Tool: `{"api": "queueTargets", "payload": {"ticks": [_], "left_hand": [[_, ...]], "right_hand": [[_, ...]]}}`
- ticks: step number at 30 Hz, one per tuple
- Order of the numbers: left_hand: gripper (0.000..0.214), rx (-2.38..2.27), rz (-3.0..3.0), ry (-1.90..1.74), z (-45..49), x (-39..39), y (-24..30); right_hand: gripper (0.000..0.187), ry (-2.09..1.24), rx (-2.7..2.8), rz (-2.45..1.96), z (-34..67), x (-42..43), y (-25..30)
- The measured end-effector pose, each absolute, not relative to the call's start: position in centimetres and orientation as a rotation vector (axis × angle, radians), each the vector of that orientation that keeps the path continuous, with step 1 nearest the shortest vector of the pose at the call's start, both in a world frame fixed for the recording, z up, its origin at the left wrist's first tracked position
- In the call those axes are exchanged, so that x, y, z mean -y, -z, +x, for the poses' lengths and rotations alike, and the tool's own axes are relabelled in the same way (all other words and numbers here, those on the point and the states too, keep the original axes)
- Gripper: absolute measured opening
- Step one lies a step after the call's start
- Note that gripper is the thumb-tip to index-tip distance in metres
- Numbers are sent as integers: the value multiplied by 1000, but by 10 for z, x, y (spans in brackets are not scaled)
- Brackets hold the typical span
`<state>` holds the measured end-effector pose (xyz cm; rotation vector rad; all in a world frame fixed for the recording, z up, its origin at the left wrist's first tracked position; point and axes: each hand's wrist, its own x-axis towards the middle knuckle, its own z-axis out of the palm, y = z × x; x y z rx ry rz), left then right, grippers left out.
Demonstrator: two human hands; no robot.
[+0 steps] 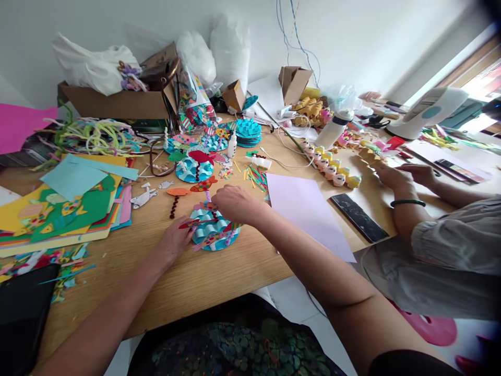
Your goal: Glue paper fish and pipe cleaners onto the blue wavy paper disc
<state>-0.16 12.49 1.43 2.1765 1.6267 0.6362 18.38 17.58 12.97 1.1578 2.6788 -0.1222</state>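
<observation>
A round blue base with wavy paper strips [216,230] sits on the table before me, with several patterned paper fish on fuzzy stems around it. My left hand [176,244] grips its left rim, beside a red paper fish [189,224]. Above the base, my right hand [239,204] has its fingers bent together in a pinch by a lilac stem [208,196]; what they hold is hidden. A red patterned fish [204,184] shows just beyond those fingers. To the left lies an orange paper fish [179,192] on a dark brown fuzzy stem [174,208].
Behind stand a similar blue piece [194,170], a glue bottle [232,144] and stacked blue discs [249,133]. Coloured paper [90,175] and scraps lie left, with a black phone [27,313]. Right are a lilac sheet [307,214], another phone [359,217] and a co-worker's hands [395,177].
</observation>
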Motion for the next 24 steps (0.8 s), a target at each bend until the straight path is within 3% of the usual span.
{"api": "queueTargets", "payload": {"ticks": [14, 24], "left_hand": [[9, -1709, 2057, -592, -7, -118, -18], [31, -1649, 1934, -719, -11, -113, -16]], "right_hand": [[27, 87, -2696, 1145, 187, -174, -127], [28, 116, -2707, 1171, 188, -176, -124]]}}
